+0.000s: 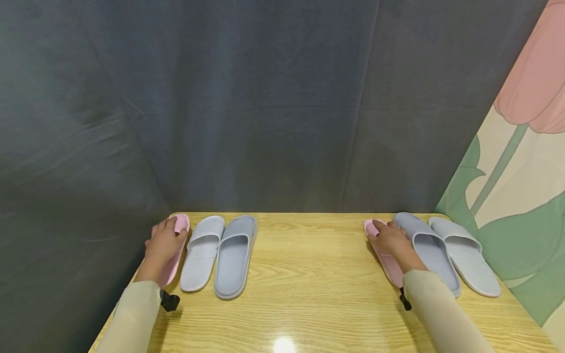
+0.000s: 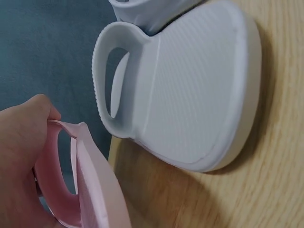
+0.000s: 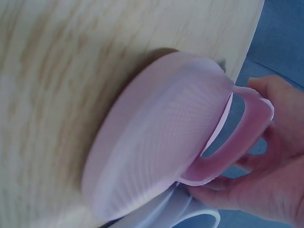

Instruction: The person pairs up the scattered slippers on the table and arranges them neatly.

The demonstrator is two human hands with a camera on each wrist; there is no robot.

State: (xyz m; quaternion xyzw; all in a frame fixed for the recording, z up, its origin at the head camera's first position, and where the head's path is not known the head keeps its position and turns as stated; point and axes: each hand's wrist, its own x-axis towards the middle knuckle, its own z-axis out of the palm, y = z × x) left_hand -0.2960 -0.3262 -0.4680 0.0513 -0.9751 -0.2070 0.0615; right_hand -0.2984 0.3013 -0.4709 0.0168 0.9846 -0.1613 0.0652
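Left sleeve (image 1: 130, 321) and right sleeve (image 1: 443, 314) were noted as plain, pale cream, long. A small, angular black fitting (image 1: 169, 300) was worn by the left cuff (image 1: 149, 290); another black piece (image 1: 404, 299), partly hidden, was seen by the right cuff (image 1: 417, 278). Left hand (image 1: 162, 244) and right hand (image 1: 390, 240) were bare.
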